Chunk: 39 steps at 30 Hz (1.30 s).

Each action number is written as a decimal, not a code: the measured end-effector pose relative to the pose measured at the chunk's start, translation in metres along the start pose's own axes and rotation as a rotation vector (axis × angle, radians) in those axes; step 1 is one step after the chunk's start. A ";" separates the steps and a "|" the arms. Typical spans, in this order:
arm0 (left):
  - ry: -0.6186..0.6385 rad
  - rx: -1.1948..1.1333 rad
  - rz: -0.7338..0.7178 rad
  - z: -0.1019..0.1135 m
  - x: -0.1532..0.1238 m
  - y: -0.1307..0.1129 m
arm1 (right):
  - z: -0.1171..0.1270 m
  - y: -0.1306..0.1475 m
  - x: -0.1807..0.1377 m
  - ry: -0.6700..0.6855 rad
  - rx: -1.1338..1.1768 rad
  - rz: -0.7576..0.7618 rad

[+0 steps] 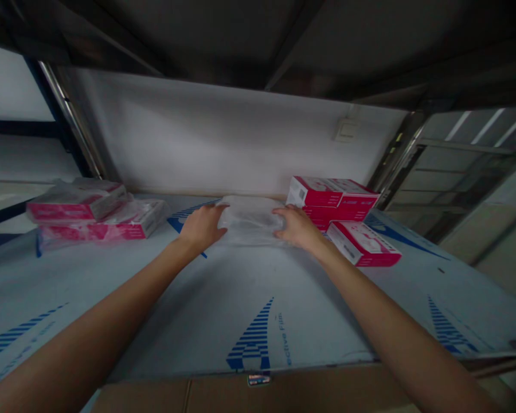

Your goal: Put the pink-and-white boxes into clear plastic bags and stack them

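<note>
A whitish package (251,221) wrapped in clear, wrinkled plastic rests toward the back of the shelf, against or close to the wall. My left hand (203,227) grips its left end, thumb in front and fingers behind. On the opposite end my right hand (298,227) holds it the same way, so the package sits between both hands. What is inside the plastic cannot be made out. Just right of my right hand stand stacked red and white boxes (333,198), with a single red and white box (365,245) lying in front of them.
Plastic-wrapped red and white boxes (86,212) lie at the left. Blue-printed film covers the shelf surface (198,327). A dark upper shelf (223,40) hangs overhead, metal posts (71,115) stand at both sides, and a cardboard box (215,396) is below the front edge.
</note>
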State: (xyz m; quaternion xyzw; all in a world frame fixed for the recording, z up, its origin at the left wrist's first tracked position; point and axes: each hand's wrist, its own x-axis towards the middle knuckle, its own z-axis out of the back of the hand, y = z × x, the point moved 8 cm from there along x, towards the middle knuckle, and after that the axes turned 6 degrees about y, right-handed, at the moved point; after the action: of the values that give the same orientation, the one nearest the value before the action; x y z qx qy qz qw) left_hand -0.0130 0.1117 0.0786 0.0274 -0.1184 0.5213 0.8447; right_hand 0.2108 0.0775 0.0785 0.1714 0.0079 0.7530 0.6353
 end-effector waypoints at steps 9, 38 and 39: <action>0.481 0.032 -0.255 -0.001 -0.047 -0.022 | -0.003 0.019 -0.051 0.754 -0.119 0.007; -0.242 -0.216 -0.714 0.066 -0.069 -0.107 | 0.109 -0.095 -0.155 -0.225 0.398 -0.327; -0.236 -0.323 -0.646 0.070 -0.064 -0.099 | 0.117 -0.075 -0.152 -0.233 0.417 -0.212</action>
State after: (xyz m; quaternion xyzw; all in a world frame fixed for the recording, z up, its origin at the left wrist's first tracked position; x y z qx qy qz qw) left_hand 0.0357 -0.0017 0.1393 -0.0105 -0.2809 0.1958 0.9395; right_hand 0.3343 -0.0778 0.1332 0.3826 0.1076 0.6393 0.6583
